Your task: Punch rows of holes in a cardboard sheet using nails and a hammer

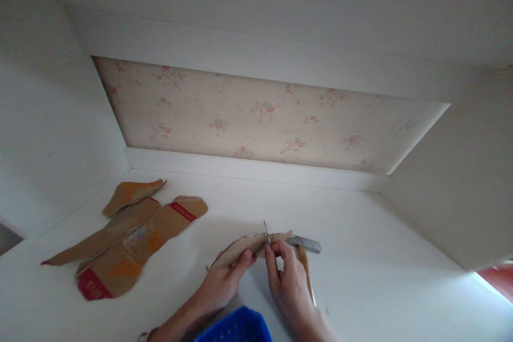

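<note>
My left hand [224, 280] is closed on a torn, curved piece of brown cardboard [236, 252], thumb on the near side. Between its thumb and fingers, my right hand [287, 278] pinches a thin, pointed metal nail [266, 230], which stands up at the cardboard's upper edge. How far it goes into the cardboard I cannot tell. Just beyond the right hand lies a hammer [312, 245] with a grey metal head and a wooden handle, the handle partly hidden by that hand and wrist.
Several torn cardboard pieces [148, 240] with red and orange marks lie at the left on the white surface [352, 224]. A blue perforated basket [236, 326] stands at the near edge, between my forearms. White panels surround a flowered back panel [264, 112].
</note>
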The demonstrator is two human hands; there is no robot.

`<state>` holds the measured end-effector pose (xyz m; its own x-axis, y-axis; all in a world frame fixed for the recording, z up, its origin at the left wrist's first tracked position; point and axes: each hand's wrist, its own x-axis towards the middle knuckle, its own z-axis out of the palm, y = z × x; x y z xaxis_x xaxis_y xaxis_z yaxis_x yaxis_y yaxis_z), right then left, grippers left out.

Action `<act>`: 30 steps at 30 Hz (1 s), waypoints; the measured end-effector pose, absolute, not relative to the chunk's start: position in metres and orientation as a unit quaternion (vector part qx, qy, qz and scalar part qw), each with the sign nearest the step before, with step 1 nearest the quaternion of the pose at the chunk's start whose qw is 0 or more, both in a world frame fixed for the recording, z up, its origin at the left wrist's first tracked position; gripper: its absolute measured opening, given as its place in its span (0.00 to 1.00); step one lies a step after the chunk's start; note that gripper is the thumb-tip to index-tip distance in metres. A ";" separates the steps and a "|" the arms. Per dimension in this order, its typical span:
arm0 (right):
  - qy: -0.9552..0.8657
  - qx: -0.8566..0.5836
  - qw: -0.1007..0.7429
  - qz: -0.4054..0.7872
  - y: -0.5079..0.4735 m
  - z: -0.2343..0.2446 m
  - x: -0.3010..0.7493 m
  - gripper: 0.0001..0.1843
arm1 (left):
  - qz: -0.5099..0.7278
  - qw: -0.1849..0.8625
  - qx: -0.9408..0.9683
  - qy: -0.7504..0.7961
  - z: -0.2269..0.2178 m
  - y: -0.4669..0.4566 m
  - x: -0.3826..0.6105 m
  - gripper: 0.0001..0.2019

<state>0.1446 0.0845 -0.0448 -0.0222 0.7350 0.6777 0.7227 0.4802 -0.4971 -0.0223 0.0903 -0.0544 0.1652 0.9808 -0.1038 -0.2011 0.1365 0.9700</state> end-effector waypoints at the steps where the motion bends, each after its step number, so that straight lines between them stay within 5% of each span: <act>1: -0.713 -0.514 0.476 0.009 0.085 -0.045 0.145 0.11 | 0.479 0.615 0.445 0.441 -0.054 0.090 -0.022 0.22; 9: -0.734 -0.488 0.472 0.022 0.081 -0.045 0.145 0.01 | 0.501 0.610 0.348 0.506 -0.055 0.097 -0.027 0.18; 15: -0.727 -0.504 0.458 0.086 0.085 -0.049 0.146 0.03 | 0.696 0.567 0.176 0.405 -0.044 0.113 -0.025 0.20; 30: -0.749 -0.584 0.276 0.149 0.099 -0.056 0.145 0.09 | 0.700 0.552 0.153 0.426 -0.036 0.115 -0.029 0.22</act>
<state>0.1449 0.0995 -0.0562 -0.1656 0.9569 0.2384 0.7922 0.2730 -0.5458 -0.0293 0.1153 -0.0358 -0.3436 0.9035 -0.2561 -0.6421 -0.0270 0.7662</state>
